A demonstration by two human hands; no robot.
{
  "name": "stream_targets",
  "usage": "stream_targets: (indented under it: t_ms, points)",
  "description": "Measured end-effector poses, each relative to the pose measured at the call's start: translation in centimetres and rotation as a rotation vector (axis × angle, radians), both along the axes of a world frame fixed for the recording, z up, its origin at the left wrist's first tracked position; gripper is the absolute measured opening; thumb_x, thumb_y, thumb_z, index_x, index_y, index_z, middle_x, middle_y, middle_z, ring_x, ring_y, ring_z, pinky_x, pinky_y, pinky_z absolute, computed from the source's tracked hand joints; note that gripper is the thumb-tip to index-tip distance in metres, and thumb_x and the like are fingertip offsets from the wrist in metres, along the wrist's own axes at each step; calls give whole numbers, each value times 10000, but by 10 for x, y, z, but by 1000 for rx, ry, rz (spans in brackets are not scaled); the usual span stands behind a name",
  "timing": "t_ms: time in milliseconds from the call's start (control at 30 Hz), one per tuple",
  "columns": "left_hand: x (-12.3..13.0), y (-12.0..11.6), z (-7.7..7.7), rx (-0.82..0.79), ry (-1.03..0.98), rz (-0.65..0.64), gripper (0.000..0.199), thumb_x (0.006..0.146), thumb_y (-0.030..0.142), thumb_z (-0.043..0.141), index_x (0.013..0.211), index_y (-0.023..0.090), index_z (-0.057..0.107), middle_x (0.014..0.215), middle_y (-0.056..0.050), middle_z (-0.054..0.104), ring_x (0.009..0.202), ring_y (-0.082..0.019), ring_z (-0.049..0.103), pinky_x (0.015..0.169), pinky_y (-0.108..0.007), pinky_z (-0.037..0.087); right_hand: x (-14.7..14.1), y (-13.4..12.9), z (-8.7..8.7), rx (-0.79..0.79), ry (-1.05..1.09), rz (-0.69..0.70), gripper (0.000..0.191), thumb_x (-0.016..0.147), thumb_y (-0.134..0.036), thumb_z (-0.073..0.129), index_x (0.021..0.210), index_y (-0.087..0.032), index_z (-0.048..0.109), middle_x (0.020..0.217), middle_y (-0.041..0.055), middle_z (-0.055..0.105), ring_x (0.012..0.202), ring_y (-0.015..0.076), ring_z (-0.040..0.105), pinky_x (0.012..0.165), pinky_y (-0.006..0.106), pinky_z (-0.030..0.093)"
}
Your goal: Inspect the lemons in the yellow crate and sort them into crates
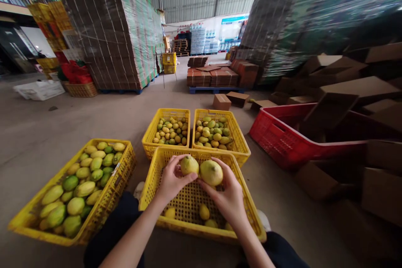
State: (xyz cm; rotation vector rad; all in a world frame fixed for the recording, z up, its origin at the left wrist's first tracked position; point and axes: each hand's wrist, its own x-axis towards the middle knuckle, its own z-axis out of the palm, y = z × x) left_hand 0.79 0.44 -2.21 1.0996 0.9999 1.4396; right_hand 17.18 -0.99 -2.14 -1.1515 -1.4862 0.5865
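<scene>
My left hand (172,179) is closed around a yellow-green papaya (189,165), its fingers behind the fruit and the thumb in front. A second, paler papaya (211,172) sits in my right hand (228,192), its blunt tip facing me. The two fruits are held side by side, very close together, above a yellow plastic crate (150,182) between my legs. A few papayas lie on that crate's perforated floor, among them a small yellow one (204,212) near the front. My right forearm partly hides the fruit at the near right corner.
A fuller yellow crate (19,224) of papayas stands at left. Two more fruit-filled crates, left (150,147) and right (243,150), adjoin the far side. A red crate (279,138) and loose cardboard boxes (333,176) crowd the right. Wrapped pallet stacks (103,29) rise behind.
</scene>
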Motion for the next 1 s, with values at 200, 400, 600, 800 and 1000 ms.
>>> stream_targets:
  t_ms: [200, 400, 600, 800, 1000]
  points:
    - [14, 6, -9, -414, -185, -163, 472, 749, 565, 602, 905, 122, 650, 640, -31, 640, 490, -138, 568, 450, -222, 430, 6, -3, 5, -465, 399, 103, 510, 660, -541, 686, 1017, -212, 529, 888, 61, 671, 734, 243, 670, 571, 333, 560]
    - [20, -1, -19, -559, -198, -296, 537, 777, 625, 504, 746, 105, 635, 438, -31, 541, 372, -130, 510, 376, -210, 325, 6, -4, -4, -710, 466, 164, 434, 767, -649, 468, 880, -230, 485, 623, 12, 605, 419, 163, 553, 392, 299, 464]
    - [17, -8, -16, -523, -122, -176, 427, 772, 576, 555, 883, 163, 572, 711, -15, 611, 594, -129, 553, 526, -227, 436, 4, -7, -15, -763, 617, 139, 401, 709, -568, 637, 855, -216, 511, 679, 10, 619, 502, 156, 579, 425, 272, 478]
    - [9, -5, -5, -177, 50, -151, 387, 773, 497, 631, 1017, 205, 556, 987, -25, 602, 943, -157, 554, 820, -250, 436, 6, -9, -4, -514, 451, 40, 470, 635, -477, 747, 952, -231, 502, 837, 17, 652, 742, 200, 647, 604, 306, 547]
    - [2, -3, 1, 165, 176, -188, 450, 713, 315, 748, 1123, 237, 578, 1154, -62, 578, 1068, -199, 548, 932, -302, 418, 9, -9, -2, -35, -140, -156, 598, 602, -452, 781, 1069, -241, 472, 1002, 69, 645, 895, 247, 637, 782, 400, 522]
